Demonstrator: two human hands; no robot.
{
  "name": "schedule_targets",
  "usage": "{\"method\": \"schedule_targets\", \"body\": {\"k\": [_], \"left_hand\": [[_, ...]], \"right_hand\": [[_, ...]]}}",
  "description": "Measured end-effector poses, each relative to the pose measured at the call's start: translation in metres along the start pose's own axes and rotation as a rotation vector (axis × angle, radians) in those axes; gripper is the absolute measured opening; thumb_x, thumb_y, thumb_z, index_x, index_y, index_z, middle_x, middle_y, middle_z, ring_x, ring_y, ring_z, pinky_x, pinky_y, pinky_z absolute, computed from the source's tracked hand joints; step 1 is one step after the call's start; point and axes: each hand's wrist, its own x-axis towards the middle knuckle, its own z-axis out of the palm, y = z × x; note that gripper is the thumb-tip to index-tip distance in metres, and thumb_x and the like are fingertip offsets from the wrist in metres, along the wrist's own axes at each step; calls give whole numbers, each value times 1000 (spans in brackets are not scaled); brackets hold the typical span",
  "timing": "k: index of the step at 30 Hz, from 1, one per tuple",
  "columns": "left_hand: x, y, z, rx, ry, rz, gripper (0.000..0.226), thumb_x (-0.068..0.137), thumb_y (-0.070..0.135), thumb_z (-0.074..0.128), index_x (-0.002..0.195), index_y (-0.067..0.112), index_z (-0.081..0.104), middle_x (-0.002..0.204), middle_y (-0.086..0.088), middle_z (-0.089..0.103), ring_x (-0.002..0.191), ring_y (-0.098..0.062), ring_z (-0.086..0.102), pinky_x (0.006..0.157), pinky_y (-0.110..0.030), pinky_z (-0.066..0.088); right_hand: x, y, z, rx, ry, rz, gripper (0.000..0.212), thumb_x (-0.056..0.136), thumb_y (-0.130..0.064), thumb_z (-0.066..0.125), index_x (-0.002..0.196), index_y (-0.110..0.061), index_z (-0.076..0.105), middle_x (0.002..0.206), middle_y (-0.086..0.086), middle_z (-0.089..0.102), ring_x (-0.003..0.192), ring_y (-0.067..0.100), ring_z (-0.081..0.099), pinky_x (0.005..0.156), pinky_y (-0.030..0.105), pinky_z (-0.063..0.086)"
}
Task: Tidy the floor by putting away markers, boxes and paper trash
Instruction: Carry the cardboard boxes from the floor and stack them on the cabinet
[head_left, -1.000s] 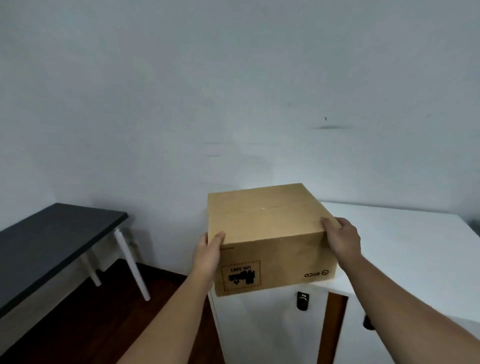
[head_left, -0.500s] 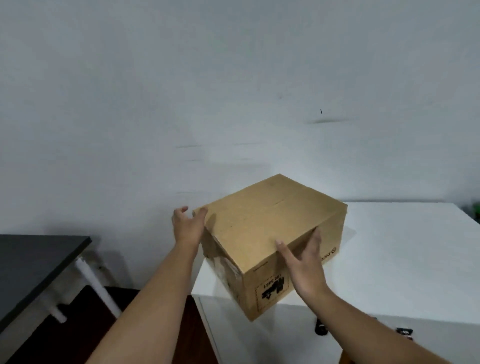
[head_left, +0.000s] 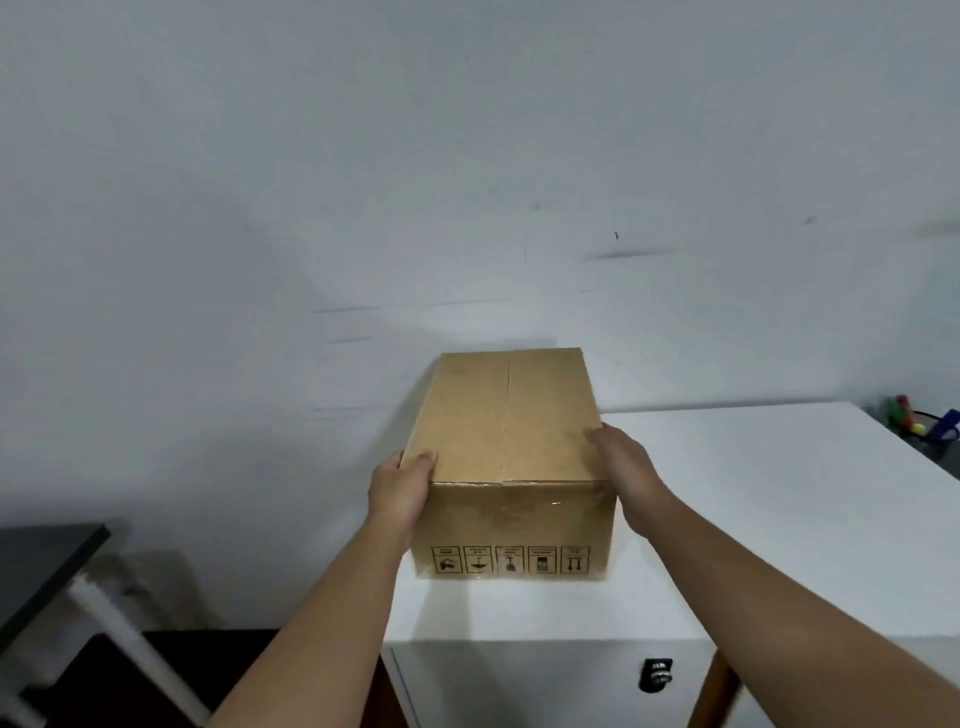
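One cardboard box (head_left: 506, 457) sits at the back left corner of the white cabinet top (head_left: 753, 519), its far end close to the wall. The left hand (head_left: 399, 493) and right hand (head_left: 626, 475) press flat on its opposite sides, clamping it between them. It looks stiff, taped shut and probably light; the side walls near the top edges suit the hold best. Two hands, one box, some markers in a cup (head_left: 930, 434) by the cabinet's right edge.

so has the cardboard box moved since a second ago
Yes. The cardboard box has turned and gone further onto the white cabinet. It overhung the front edge; now it sits flat on top, both hands at its sides.
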Motion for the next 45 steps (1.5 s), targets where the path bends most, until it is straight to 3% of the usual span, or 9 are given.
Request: {"method": "schedule_targets", "body": {"k": [6,11,14,17,21,25,33,38,45], "left_hand": [[17,10,18,22,74,14,28,92,31,57,111,11,63,104,-8,65,98,-28,59,88,-35,48],[27,10,14,87,29,40,29,94,32,53,113,12,63,112,-11,66,100,-29,60,87,-38,50],[21,23,12,464,67,140,41,95,35,52,128,10,54,130,-12,55,117,-32,51,93,-38,42],[7,44,24,748,196,474,54,90,32,58,139,16,43,145,-9,39,130,-30,40,107,-42,34],[-37,60,90,510,-80,625,44,88,22,57,132,16,53,134,-6,49,125,-24,45,105,-36,38],[-114,46,170,354,-497,683,31,90,17,58,120,12,62,120,-5,60,113,-18,56,95,-24,41],[-299,-34,290,630,-1210,571,35,89,25,59,123,15,59,119,-1,60,104,-16,56,84,-22,40],[-393,-102,349,853,-1367,525,40,92,27,59,130,13,54,128,-7,58,115,-21,56,93,-27,44],[-474,-197,421,1089,-1326,407,47,91,31,59,133,14,50,135,-9,53,121,-25,54,102,-37,46]], "right_hand": [[30,-8,12,-221,73,-129,27,93,-25,46,114,-19,62,97,-2,61,95,21,57,82,32,46],[35,-8,18,-299,102,-163,28,94,-26,45,114,-16,62,102,4,66,88,19,56,70,27,44],[34,-11,17,-379,114,-155,35,95,-31,45,120,-11,59,116,7,65,95,20,55,82,29,43],[22,-10,6,-353,172,-160,48,95,-41,47,131,-9,52,131,6,57,122,25,51,96,31,37],[-13,3,-41,-322,304,-179,49,96,-40,47,136,-12,49,139,4,53,131,19,46,104,27,32],[-69,28,-132,-374,518,-176,37,97,-33,48,126,-12,57,130,3,60,124,17,52,95,20,34],[-253,118,-331,-478,983,150,25,96,-25,51,109,-11,66,97,1,63,91,16,57,77,23,36],[-343,201,-433,-447,1006,416,20,92,-22,53,102,-11,67,96,7,69,83,21,63,70,32,52],[-390,304,-542,-445,812,695,31,91,-26,56,117,-10,64,117,9,68,105,26,63,79,26,42]]}}
